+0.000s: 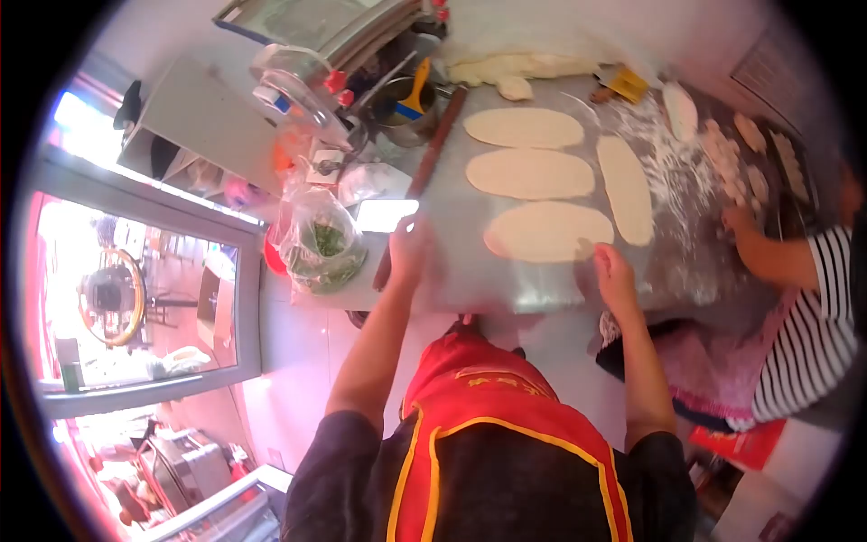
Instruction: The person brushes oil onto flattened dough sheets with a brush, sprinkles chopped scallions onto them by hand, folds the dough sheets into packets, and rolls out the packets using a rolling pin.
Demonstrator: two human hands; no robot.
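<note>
Here we are at the front edge, where our right hand [616, 275] has its fingers drawn narrow at the right end of the nearest dough oval [548, 231]; whether they pinch its rim or only touch it, we can't tell. A light touch there would make sense, since so thin a sheet would probably stretch under a hard grip. Over to our left hand [408, 248], blurred above the long rolling pin [437, 144], right beside a bright white rectangle [386, 215]; whether it's closed on anything, we can't say. That nearest oval lies flat on the metal table [452, 212], with a middle oval [530, 173] and a far oval [524, 129] beyond it, spaced apart, presumably so they don't stick. A fourth oval [625, 191] is turned lengthwise to their right, beside scattered flour [673, 163]. The pin lies left of the sheets, perhaps to leave them room. Farther left sit a bag of greens [323, 244] and a pot [397, 126] with a yellow-handled brush [417, 88], while at far right a co-worker's hand [741, 221] is near small dough pieces [725, 161].
</note>
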